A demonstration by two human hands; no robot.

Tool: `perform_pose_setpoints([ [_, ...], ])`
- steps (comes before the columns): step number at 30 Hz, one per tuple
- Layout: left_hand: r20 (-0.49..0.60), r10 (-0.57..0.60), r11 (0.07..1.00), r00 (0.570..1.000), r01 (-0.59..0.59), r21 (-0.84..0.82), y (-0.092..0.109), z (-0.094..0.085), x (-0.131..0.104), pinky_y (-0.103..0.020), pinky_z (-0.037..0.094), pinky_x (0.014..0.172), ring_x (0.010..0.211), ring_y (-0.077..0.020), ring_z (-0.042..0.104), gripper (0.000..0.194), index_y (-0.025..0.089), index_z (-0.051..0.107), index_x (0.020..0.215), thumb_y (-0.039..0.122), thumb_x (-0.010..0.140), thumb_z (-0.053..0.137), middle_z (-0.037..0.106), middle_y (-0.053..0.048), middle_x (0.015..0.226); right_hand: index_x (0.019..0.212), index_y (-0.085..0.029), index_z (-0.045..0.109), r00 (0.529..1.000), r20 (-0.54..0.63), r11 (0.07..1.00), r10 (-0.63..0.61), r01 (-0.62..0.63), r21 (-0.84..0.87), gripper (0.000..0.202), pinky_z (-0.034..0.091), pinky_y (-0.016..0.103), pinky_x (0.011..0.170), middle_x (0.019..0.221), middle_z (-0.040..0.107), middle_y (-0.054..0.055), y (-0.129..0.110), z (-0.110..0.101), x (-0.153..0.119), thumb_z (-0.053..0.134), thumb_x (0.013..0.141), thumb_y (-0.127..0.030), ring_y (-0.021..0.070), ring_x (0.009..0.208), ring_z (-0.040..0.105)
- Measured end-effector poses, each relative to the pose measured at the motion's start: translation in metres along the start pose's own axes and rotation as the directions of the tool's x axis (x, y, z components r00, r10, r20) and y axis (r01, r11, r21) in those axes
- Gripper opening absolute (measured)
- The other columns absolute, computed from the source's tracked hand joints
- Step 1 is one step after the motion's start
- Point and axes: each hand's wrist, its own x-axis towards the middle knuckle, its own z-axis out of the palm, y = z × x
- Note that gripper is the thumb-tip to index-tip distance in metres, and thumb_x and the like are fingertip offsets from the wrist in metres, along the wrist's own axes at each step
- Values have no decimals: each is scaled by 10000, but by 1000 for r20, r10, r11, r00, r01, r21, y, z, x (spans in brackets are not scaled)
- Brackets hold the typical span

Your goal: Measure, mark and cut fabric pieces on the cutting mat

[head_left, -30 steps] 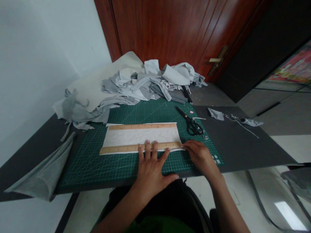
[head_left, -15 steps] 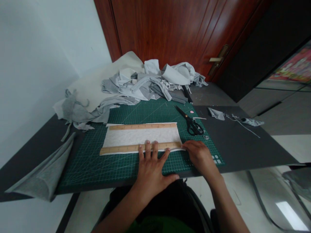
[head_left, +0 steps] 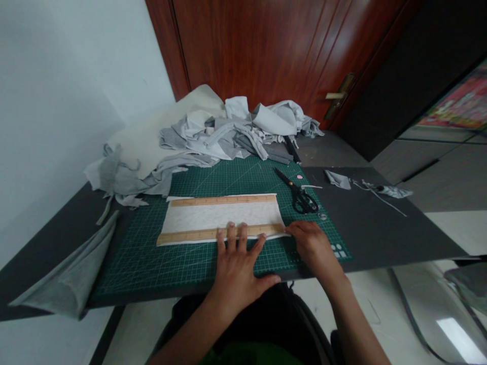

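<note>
My left hand (head_left: 236, 263) lay spread flat, fingers (head_left: 231, 233) splayed wide and pressing on the near wooden ruler (head_left: 198, 234). My right hand (head_left: 312, 247) sat curled at that ruler's right end, fingertips on the corner of the white fabric strip (head_left: 218, 215); whether it pinched a tool or the cloth edge, I could not tell.

The strip lay flat across the middle of the green cutting mat (head_left: 152, 263), a second wooden ruler (head_left: 224, 201) along its far edge. Thin, soft and light by the look of it: likely to creep or pucker unless pinned down, so best held through the stiff rulers, or at a corner. The rulers could slide on cloth.

Black scissors (head_left: 299, 192) rested just beyond my right hand. Grey fabric scraps (head_left: 213, 137) were heaped at the far side of the counter (head_left: 380, 223), a folded grey piece (head_left: 72, 274) at the left.

Ruler markings and mat print showed, too small to read.
</note>
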Motion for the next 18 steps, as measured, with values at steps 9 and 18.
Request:
perform_pose_setpoints([
  [9,-5,2,1000,1000,-2,2,0,0,0,-712,77,1223,1553,-489,169,952,409,443,1539,912,740,568,338,-90,1667,1071,-194,759,999,1,999,36,-36,17,427,515,422,870,1060,759,106,12,-3,-4,459,870,35,287,944,679],
  [18,-2,0,1000,1000,0,5,0,1,0,-713,68,1224,1553,-494,158,954,412,437,1541,914,739,562,348,-93,1660,1065,-225,731,989,-63,947,137,-112,301,282,571,385,905,1088,749,93,4,3,-1,484,994,-107,248,982,717],
])
